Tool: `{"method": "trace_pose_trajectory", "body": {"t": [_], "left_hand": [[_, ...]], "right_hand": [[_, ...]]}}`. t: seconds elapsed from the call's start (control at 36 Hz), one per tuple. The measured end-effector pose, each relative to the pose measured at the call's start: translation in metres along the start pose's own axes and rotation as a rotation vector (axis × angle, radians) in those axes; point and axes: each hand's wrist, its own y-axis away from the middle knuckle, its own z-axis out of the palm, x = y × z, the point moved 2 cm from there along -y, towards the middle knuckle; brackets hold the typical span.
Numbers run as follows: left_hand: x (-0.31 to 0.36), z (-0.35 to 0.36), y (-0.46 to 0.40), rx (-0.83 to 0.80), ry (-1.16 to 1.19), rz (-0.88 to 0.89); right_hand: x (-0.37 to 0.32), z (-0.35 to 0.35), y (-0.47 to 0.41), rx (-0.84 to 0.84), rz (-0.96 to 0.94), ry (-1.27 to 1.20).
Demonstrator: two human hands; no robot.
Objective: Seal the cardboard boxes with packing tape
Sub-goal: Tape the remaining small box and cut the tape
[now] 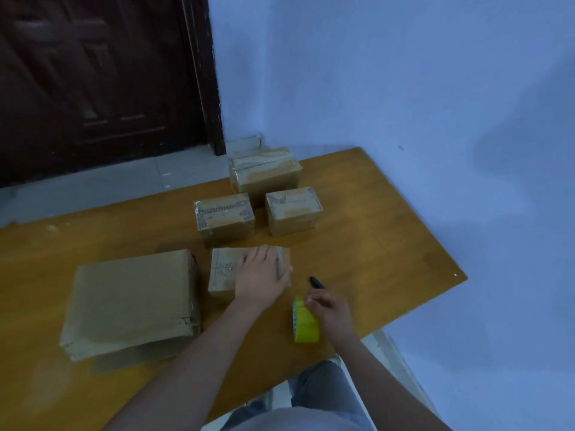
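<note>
A: What is the left hand (259, 276) doing?

B: It is pressing down flat, fingers (264, 253) straight and spread a little, on the small cardboard box (222, 272) lying on the tabletop (373, 219).

A: And the right hand (328, 307)?

B: Its fingers are curling over the yellow tape roll (305, 321), which is standing on edge just right of that box. A black pen (316, 283) is lying just beyond them. Three taped boxes (224, 217) are sitting farther off, and a large flat box (130, 303) is lying left of the left fingers.
</note>
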Motion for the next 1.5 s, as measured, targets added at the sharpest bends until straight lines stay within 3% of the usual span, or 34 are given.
{"method": "trace_pose_trajectory", "body": {"t": [0.19, 0.28, 0.67, 1.5], "left_hand": [[0.016, -0.002, -0.032, -0.138, -0.18, -0.125], [0.015, 0.002, -0.04, -0.121, -0.202, -0.101], [0.003, 0.019, -0.049, -0.085, -0.04, -0.018], [0.004, 0.017, -0.053, -0.196, -0.125, -0.044]], "right_hand": [[0.004, 0.002, -0.002, -0.013, 0.0, -0.015], [0.004, 0.001, -0.003, -0.035, 0.028, -0.009], [0.008, 0.001, -0.013, -0.027, 0.147, -0.113], [0.002, 0.002, -0.018, -0.056, 0.163, -0.043]]}}
